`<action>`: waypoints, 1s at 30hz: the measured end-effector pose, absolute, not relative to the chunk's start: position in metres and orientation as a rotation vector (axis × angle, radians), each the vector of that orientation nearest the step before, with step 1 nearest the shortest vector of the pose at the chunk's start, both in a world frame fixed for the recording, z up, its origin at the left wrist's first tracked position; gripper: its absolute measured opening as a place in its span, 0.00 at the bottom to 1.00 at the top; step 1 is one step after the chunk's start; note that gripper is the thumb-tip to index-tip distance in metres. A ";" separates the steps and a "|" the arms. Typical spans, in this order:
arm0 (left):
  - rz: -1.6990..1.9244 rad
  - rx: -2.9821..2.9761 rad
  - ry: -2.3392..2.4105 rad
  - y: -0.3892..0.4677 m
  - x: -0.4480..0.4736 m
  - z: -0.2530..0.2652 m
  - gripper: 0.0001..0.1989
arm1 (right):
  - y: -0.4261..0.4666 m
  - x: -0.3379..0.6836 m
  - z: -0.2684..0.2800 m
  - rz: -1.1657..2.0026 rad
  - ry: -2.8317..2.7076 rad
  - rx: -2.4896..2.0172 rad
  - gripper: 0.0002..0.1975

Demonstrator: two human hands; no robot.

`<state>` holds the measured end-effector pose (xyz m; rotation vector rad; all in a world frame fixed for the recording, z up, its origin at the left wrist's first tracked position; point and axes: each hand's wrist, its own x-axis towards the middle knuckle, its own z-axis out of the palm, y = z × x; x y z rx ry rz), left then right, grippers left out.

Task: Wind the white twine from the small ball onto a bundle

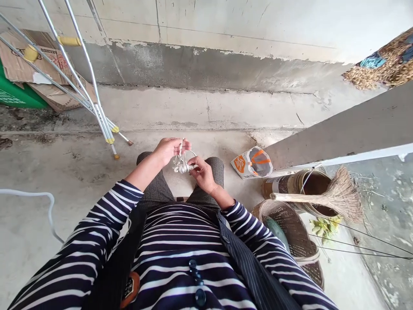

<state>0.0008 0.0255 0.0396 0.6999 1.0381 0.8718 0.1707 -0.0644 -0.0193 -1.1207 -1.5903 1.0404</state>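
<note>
A bundle of thin white cord [183, 168] hangs between my two hands, above the gap between my knees. My left hand [167, 150] is at its upper left, fingers bent together with a strand of the cord at their tips. On the lower right, my right hand [204, 174] pinches the wound part of the bundle between thumb and fingers. A loose loop runs from one hand to the other. Whether the cord ends in a plug or an earpiece is too small to tell.
Metal crutches [93, 101] lean at the left beside cardboard boxes [51, 64]. A white and orange bag [243, 165] stands right of my knees. Farther right are a straw broom [345, 196], a bucket [280, 186] and a wicker basket [292, 219]. A white hose [29, 192] lies at left.
</note>
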 end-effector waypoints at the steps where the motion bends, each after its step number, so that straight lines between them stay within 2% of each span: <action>1: 0.834 0.698 1.057 0.027 0.001 0.034 0.06 | -0.066 0.170 -0.019 1.085 -1.557 -1.116 0.11; 6: 0.701 0.662 1.133 0.027 0.001 0.008 0.06 | -0.069 0.168 -0.021 1.237 -1.442 -1.057 0.24; 12: 0.749 0.677 1.043 0.028 -0.006 0.016 0.05 | -0.070 0.159 -0.028 1.339 -1.341 -1.075 0.14; 18: 0.781 0.747 1.003 0.035 -0.012 0.013 0.09 | -0.068 0.148 -0.024 1.364 -1.273 -1.041 0.15; 25: 0.320 1.030 1.119 0.048 -0.037 -0.020 0.17 | -0.072 0.148 -0.019 1.367 -1.259 -1.137 0.12; 30: 0.201 1.328 1.123 0.055 -0.042 -0.021 0.13 | -0.072 0.149 -0.009 1.297 -1.284 -1.106 0.10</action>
